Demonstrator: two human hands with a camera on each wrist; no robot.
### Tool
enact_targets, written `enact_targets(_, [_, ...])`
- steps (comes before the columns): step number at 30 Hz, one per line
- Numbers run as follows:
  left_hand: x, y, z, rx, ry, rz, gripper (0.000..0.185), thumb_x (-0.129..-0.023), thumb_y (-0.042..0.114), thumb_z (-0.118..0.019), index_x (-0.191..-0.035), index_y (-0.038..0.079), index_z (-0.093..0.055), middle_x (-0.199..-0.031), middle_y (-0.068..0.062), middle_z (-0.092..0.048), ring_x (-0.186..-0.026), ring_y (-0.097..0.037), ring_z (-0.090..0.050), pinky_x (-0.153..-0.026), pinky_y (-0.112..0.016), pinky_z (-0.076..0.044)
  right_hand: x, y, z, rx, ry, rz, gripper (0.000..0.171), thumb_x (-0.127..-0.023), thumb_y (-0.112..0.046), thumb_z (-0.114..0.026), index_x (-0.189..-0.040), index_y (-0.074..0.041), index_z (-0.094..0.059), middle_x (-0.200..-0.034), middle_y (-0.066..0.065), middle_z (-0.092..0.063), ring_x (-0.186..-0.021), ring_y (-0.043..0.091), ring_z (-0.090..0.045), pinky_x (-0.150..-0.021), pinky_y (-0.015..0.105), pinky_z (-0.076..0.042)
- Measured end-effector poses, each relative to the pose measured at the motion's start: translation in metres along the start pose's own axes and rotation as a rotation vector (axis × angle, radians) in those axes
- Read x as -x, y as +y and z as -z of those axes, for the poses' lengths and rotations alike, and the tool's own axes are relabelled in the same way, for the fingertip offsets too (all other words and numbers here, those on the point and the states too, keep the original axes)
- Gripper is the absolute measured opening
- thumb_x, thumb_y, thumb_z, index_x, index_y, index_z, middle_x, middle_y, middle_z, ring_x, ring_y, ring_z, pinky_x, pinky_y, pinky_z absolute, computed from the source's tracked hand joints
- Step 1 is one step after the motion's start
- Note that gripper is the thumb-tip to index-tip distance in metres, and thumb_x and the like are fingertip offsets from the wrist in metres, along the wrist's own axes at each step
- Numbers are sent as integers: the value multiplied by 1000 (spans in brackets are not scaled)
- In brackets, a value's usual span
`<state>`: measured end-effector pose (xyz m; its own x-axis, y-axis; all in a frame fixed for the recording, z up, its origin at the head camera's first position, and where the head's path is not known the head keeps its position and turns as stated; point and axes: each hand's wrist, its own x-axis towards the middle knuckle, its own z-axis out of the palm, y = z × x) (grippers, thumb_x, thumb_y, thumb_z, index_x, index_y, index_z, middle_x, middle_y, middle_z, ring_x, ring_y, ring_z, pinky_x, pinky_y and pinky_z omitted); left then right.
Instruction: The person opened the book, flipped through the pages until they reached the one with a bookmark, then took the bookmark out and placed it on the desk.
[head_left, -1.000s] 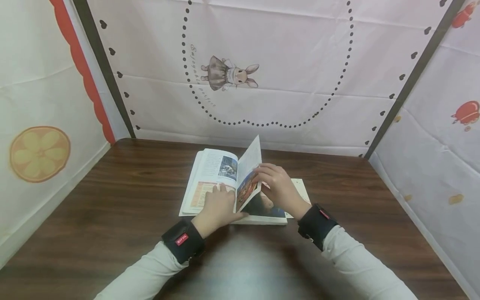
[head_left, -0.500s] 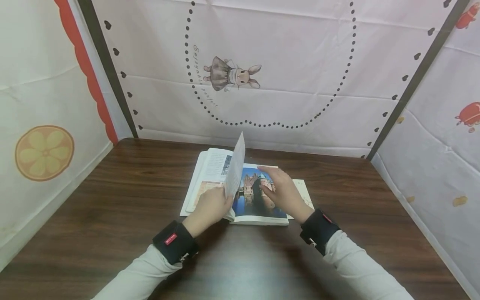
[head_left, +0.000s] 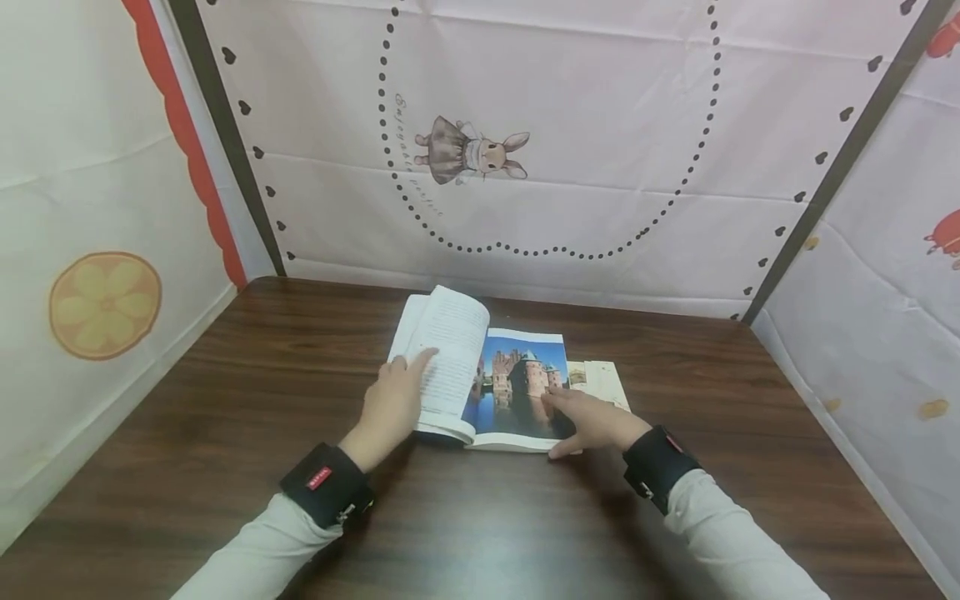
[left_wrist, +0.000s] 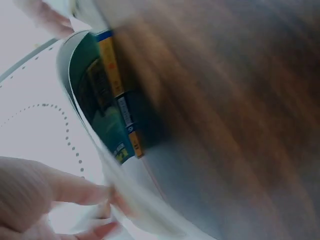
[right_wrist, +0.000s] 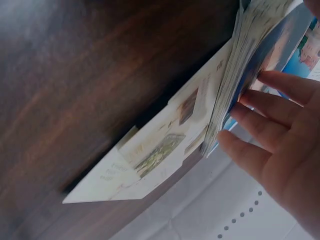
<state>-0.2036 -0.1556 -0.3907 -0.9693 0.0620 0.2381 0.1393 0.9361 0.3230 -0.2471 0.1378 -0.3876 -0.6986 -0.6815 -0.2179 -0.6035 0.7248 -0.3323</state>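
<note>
A thick book point(head_left: 457, 375) lies open on the brown table, a page of text on its left and a castle photograph point(head_left: 517, 354) on its right. My left hand point(head_left: 390, 404) grips the outer edge of the left-hand pages, which curve up; the left wrist view shows the dark green cover and its orange-and-blue spine point(left_wrist: 119, 92) below them. With fingers extended, my right hand point(head_left: 600, 419) rests on the photograph's lower right corner, its thumb at the front edge. In the right wrist view its fingertips touch the page near the page-block edge.
A cream cover flap point(right_wrist: 155, 155) with small pictures sticks out from the book's right side. The wooden table point(head_left: 300, 358) meets a white printed cloth wall point(head_left: 600, 158) at the back, with more cloth on both sides.
The raised leaf has turned over to the left and now lies on the left-hand pages. My left hand has moved left to their outer edge; the right hand has slid down to the photograph's lower corner.
</note>
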Motion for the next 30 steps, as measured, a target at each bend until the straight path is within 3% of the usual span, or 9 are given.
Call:
enact_targets(2, [-1,0,-5,-112,-26,-146,52,-92,5,-52,-140,22,-45,-138,-27,-43,-126,-50,-39,-93,-60,-43,0,2,2,1,3,7,84,-76,-34,-77,-140,3,-39,-147,23,-37,-136,40,-34,-108,53,-33])
enact_targets(4, [-2,2,-7,-183,-78,-320,52,-91,4,-54,-138,26,-49,-151,-22,-28,-138,-51,-20,-105,-66,-26,0,5,3,-2,3,29,83,-76,-33,-78,-139,3,-40,-145,23,-40,-135,40,-37,-108,53,-34])
enact_targets(7, [-3,7,-7,-219,-160,-470,53,-87,-2,-57,-133,25,-55,-149,-15,-37,-136,-45,-31,-101,-61,-36,-1,7,3,-3,6,54,81,-76,-32,-78,-139,3,-41,-143,22,-43,-133,39,-39,-108,52,-34])
enact_targets(10, [-3,17,-3,-162,-246,-389,44,-89,2,-55,-127,23,-60,-143,-13,-46,-130,-43,-43,-91,-57,-47,-2,7,3,2,9,52,81,-75,-33,-78,-139,2,-42,-142,21,-45,-132,37,-42,-107,51,-35])
enact_targets(13, [-4,24,-2,-108,-262,-268,40,-89,3,-54,-122,23,-65,-139,-15,-51,-124,-44,-48,-86,-56,-50,-3,7,4,23,5,34,81,-74,-35,-78,-138,1,-44,-141,20,-46,-131,36,-44,-107,49,-36])
enact_targets(16, [-5,28,-3,-86,-265,-216,37,-90,4,-53,-120,20,-66,-136,-17,-52,-122,-45,-50,-90,-56,-48,-5,6,8,47,-18,23,77,-76,-36,-77,-137,-1,-46,-142,18,-47,-131,34,-44,-107,49,-37])
enact_targets(20, [-6,30,-5,-90,-265,-220,33,-91,4,-51,-117,15,-67,-133,-21,-54,-118,-43,-54,-92,-54,-47,-6,4,14,35,-70,22,68,-82,-34,-72,-137,-3,-47,-143,17,-45,-133,34,-42,-108,49,-35])
enact_targets(23, [-8,32,-5,-99,-262,-221,31,-91,4,-51,-115,13,-68,-130,-22,-56,-114,-40,-57,-92,-51,-48,-7,1,17,33,-78,45,55,-85,-29,-69,-131,-4,-52,-134,15,-55,-124,32,-51,-103,47,-41])
enact_targets(30, [-6,35,-5,-63,-244,-259,24,-90,8,-56,-110,10,-70,-120,-18,-64,-97,-33,-65,-78,-40,-52,-11,-7,9,228,89,202,15,-87,-17,-66,-101,-10,-67,-90,1,-71,-83,13,-67,-76,26,-55])
